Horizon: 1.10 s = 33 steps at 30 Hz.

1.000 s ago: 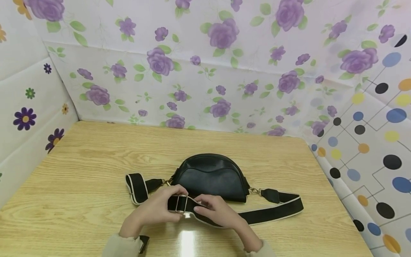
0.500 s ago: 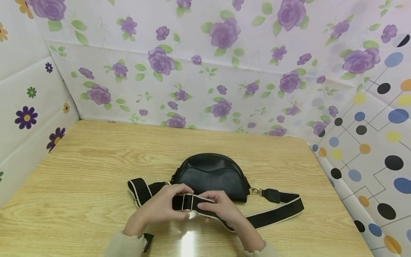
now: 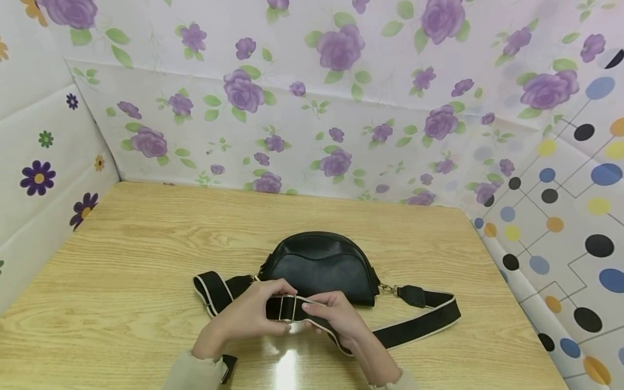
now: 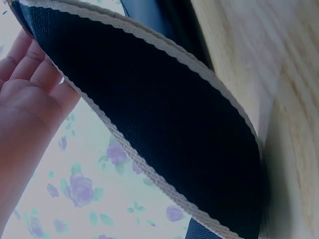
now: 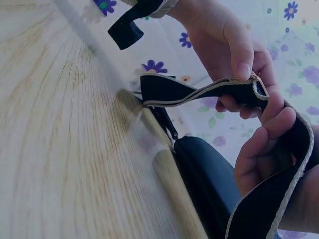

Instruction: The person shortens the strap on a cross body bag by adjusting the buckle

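Observation:
A black half-moon handbag (image 3: 322,276) stands on the table, its wide black shoulder strap (image 3: 414,326) with cream edging clipped on at both ends. In front of it my left hand (image 3: 248,311) holds the strap beside a rectangular metal slider (image 3: 280,309), thumb below and fingers above. My right hand (image 3: 341,317) pinches the strap just right of the slider. In the right wrist view the left hand (image 5: 224,45) grips the folded strap, and the fingers of the right hand (image 5: 251,154) curl at it. Strap (image 4: 149,109) fills much of the left wrist view.
The wooden table (image 3: 170,233) meets a flowered cloth wall (image 3: 292,135) behind and a dotted one (image 3: 551,260) at right. A strap loop (image 3: 212,287) lies left of the bag. A black band (image 3: 228,368) hangs by the left cuff.
Both hands have shifted a little to the right with the slider between them. Strap below the right hand now bulges further toward the front. The handbag has stayed in place.

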{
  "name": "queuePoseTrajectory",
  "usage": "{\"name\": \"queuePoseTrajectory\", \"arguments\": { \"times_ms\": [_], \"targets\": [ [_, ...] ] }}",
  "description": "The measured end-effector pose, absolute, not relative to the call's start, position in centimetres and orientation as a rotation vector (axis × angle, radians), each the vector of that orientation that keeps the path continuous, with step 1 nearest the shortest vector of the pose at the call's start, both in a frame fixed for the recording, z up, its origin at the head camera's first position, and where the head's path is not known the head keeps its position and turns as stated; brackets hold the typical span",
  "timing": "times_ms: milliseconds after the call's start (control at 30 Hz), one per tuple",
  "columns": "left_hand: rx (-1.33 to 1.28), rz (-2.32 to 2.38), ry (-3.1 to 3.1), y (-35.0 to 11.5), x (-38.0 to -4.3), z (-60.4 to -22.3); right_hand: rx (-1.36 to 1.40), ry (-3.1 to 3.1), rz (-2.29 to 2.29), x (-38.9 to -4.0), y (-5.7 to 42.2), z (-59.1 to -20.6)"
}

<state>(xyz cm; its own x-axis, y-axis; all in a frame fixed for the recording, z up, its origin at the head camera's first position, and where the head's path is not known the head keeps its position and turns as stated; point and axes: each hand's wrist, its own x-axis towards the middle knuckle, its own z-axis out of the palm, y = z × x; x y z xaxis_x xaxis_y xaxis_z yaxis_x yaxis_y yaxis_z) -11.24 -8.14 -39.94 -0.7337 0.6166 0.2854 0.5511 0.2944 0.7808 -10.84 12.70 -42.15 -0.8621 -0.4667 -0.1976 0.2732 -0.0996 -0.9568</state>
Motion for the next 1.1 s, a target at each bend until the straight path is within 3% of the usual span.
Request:
{"name": "queuePoseTrajectory", "arguments": {
  "times_ms": [1100],
  "targets": [
    [1.125, 1.368, 2.487, -8.3, -11.3, -39.6, -0.387, 1.693, -2.012, -11.3, 13.6, -42.1]
  ]
}}
